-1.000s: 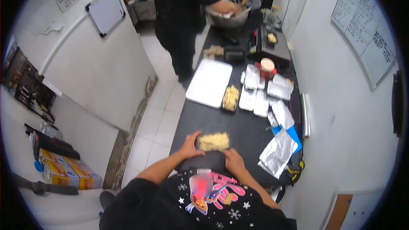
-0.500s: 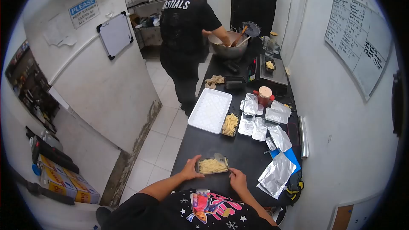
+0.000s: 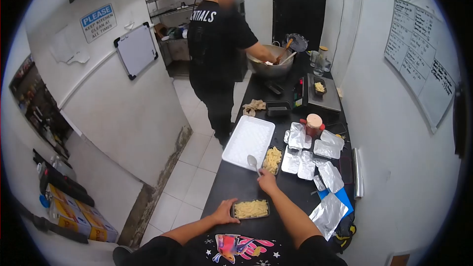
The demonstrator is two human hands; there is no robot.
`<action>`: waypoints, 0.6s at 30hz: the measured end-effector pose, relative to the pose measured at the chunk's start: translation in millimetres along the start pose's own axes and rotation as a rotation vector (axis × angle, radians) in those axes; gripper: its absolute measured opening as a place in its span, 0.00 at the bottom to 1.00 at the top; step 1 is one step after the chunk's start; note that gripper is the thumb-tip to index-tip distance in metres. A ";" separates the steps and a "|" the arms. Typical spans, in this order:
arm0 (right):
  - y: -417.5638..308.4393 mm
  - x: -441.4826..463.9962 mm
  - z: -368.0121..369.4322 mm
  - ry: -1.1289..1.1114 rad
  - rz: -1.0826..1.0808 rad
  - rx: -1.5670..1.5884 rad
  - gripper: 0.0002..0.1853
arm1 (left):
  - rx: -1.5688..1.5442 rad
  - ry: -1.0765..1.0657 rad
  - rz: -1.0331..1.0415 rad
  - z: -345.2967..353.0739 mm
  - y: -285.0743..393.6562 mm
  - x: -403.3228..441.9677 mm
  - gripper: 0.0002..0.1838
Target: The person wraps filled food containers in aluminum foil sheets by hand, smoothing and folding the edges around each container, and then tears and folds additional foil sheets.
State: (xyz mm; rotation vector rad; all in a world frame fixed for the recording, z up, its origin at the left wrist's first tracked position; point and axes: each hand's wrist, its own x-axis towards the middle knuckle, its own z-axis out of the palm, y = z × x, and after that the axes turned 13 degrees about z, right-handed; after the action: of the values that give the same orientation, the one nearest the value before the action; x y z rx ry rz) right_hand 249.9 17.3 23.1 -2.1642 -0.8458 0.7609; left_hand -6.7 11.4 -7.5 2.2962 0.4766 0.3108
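My left hand point(image 3: 224, 213) grips the left end of a black rectangular container filled level with pale, short-cut pasta point(image 3: 251, 209), near the table's front edge. My right hand point(image 3: 267, 181) holds a metal spoon point(image 3: 253, 161) by its handle. The spoon's bowl is above the white tray's right edge, close to a second container of pasta point(image 3: 272, 159). My right hand partly hides the near end of that container. The white tray point(image 3: 248, 142) lies just left of it.
Several foil-covered packs point(image 3: 306, 165) lie on the right, with a loose foil sheet point(image 3: 328, 216) nearer me. Behind them stand a red-handled jar point(image 3: 313, 124) and a scale point(image 3: 322, 99) bearing a small pasta container. A co-worker point(image 3: 217, 54) reaches into a large metal bowl point(image 3: 270, 68).
My right hand and the spoon have moved forward from the near container to beside the second one. My left hand stays on the near container. The view has shifted slightly.
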 end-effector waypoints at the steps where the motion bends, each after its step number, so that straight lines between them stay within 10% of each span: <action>1: 0.3 22.6 21.4 -0.022 0.026 -0.003 0.21 | 0.001 -0.011 0.001 -2.1 -3.8 2.5 0.57; 12: -0.4 48.7 54.5 -0.085 0.239 0.177 0.21 | -0.002 -0.094 0.044 -11.3 -1.7 13.1 0.53; 18: 8.2 -40.9 -46.5 0.051 -0.196 0.039 0.18 | 0.025 -0.132 0.058 -14.9 -0.6 24.0 0.54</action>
State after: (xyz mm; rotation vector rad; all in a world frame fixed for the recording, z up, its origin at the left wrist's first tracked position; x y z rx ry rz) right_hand 260.4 -35.1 55.4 -2.0226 -0.9911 0.6161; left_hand 9.4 31.4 4.2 2.3405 0.3501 0.1805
